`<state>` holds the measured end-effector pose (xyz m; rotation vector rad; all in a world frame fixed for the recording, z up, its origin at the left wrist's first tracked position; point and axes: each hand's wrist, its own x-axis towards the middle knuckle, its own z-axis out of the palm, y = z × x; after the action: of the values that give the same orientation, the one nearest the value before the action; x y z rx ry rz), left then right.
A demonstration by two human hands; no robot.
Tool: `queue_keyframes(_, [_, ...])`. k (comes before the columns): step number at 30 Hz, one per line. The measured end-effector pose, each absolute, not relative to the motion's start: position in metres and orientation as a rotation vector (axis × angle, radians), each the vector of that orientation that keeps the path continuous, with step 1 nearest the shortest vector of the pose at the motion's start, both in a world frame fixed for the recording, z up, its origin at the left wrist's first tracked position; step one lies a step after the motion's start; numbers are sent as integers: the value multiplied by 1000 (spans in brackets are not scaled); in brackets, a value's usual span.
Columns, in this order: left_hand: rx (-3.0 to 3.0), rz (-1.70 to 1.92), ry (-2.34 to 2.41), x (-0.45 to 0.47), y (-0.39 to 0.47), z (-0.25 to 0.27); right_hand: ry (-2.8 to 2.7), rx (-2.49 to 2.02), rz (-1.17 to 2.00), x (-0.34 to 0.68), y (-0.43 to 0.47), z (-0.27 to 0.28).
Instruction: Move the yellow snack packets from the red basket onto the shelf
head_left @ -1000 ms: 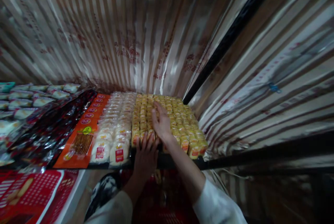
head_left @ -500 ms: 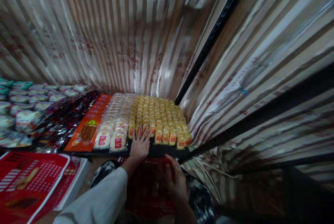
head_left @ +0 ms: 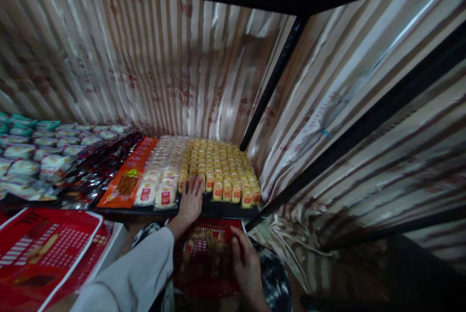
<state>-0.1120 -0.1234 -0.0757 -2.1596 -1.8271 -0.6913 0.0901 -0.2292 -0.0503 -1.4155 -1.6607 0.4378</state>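
Note:
My left hand (head_left: 191,201) reaches over the shelf's front edge, fingers spread against the front row of small yellow wrapped snack packets (head_left: 217,188). It covers part of that row. Below, a red plastic basket (head_left: 222,288) sits between my knees, with several wrapped packets dimly visible inside. My right hand (head_left: 246,261) is at the basket's right side, fingers apart and loosely bent, with no item visible in it. Whether it touches the basket rim is unclear. Left of the yellow packets stand rows of white wrapped packets (head_left: 166,194) with red labels.
Further left on the black shelf (head_left: 214,207) lie an orange snack bag (head_left: 122,181), dark shiny packs (head_left: 92,171) and white packets (head_left: 54,166). A red printed package (head_left: 47,254) is at lower left. Black frame bars (head_left: 276,79) and striped plastic sheeting (head_left: 163,69) enclose the shelf.
The view has tilted up slightly, showing more of the upper black frame. My left hand stays at the front yellow packets, shifted slightly. More of the basket's contents shows between my hands.

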Motion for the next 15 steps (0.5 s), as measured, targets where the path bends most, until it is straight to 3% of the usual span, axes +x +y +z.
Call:
queue_keyframes(9, [-2272, -786, -1748, -127, -125, -70, -1643, -1383, 653, 77, -229, -48])
queue_keyframes(15, [-2214, -977, -1852, -130, -132, -65, -1719, -1406, 623, 66, -224, -45])
